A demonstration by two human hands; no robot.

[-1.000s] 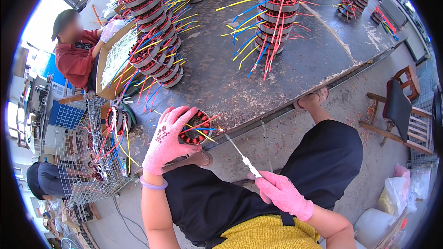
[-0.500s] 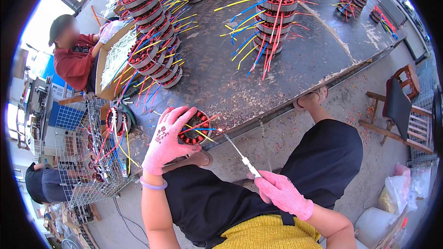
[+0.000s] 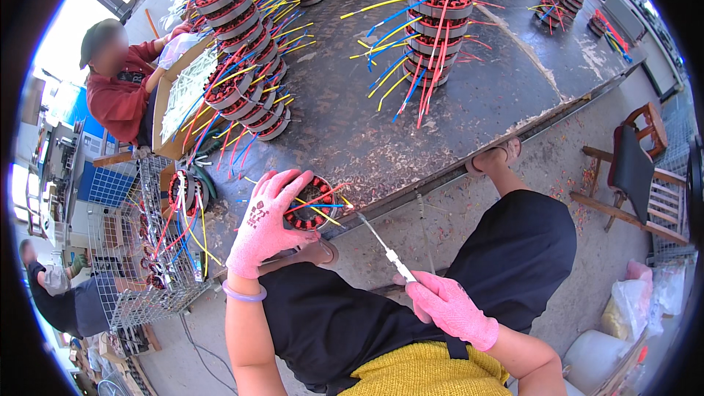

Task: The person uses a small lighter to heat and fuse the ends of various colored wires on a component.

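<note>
At the table's (image 3: 352, 125) near edge, the half-curled left hand (image 3: 268, 218) holds 1 stator (image 3: 314, 192). The right hand (image 3: 453, 309) grips a torch (image 3: 393, 255); drifting flame (image 3: 348, 204) could scorch wires (image 3: 327, 205).

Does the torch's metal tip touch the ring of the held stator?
Apart: the head view shows a gap, with a small flame, between metal tip and stator ring.

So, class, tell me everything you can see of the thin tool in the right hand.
The thin tool has a whitish, plastic-looking handle and a narrow, metallic-looking tube, with a small orange-yellow flame at the tip. The gloved right hand grips its rear, hiding part of it. It slants forward and leftward, near the edge of the table, its flame beside the ends of coloured wires. Whether they touch is unclear.
</note>
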